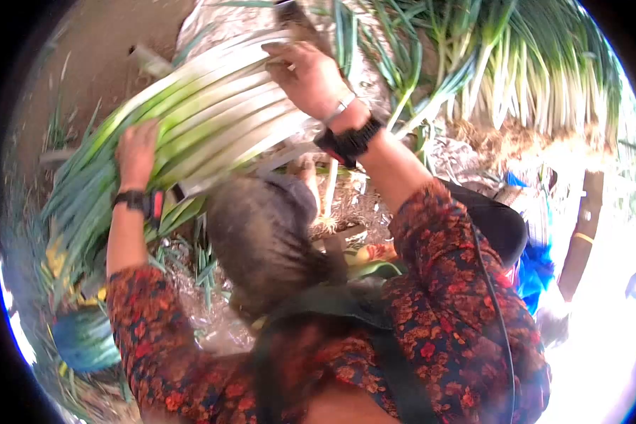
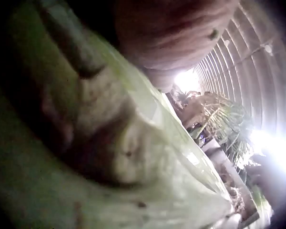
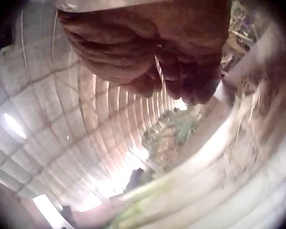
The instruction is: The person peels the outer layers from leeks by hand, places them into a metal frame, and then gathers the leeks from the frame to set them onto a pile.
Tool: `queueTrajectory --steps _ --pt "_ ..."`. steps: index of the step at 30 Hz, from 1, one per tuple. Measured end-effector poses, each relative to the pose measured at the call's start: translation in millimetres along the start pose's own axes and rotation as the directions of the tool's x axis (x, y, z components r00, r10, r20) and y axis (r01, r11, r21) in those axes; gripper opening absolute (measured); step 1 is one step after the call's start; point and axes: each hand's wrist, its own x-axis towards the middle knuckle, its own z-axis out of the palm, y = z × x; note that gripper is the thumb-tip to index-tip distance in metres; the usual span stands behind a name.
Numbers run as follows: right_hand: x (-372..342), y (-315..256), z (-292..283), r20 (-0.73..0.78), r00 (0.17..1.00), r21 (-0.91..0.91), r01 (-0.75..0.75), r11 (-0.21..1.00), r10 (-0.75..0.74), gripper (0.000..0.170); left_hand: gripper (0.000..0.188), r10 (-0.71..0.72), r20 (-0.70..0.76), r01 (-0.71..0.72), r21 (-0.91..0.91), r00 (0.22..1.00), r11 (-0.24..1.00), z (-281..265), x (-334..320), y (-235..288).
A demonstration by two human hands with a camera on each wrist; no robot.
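A broad bundle of leeks (image 1: 212, 120) lies side by side in front of the person, dark leaves to the left and white stems to the upper right. The left hand (image 1: 138, 152) rests on the green part of the bundle. In the left wrist view its palm (image 2: 176, 33) is close over pale green leek leaves (image 2: 171, 152). Near the white ends is the right hand (image 1: 307, 78), its fingers loosely bent. The right wrist view shows this hand (image 3: 152, 52) above the white stems (image 3: 205, 186), with light showing through a gap between its fingers.
A large heap of leeks with roots (image 1: 537, 85) lies at the upper right. The person's knee (image 1: 261, 226) stands just below the bundle. A blue plastic bag (image 1: 537, 275) and a wooden post (image 1: 583, 226) are at the right. Leaf scraps litter the ground.
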Motion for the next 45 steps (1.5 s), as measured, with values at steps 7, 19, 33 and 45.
queueTrajectory --steps 7,19,33,45 --pt "-131 167 -101 -0.461 0.536 0.402 -0.584 0.705 0.707 0.011 0.034 -0.128 0.134 0.124 0.039 0.983 0.991 1 3 -9" --pt "-292 359 -33 -0.034 -0.209 0.188 -0.962 -0.199 0.977 0.038 0.032 -0.038 0.124 0.033 0.048 0.992 0.998 5 9 -34" --pt "-239 227 -127 0.175 -0.128 0.727 -0.651 -0.216 0.976 0.04 0.03 -0.091 0.153 0.097 -0.034 0.984 0.995 9 19 -32" --pt "-257 125 -107 -0.5 0.409 -0.018 -0.886 0.464 0.763 0.038 0.033 0.492 -0.225 -0.527 -0.139 0.841 0.838 -85 69 166"
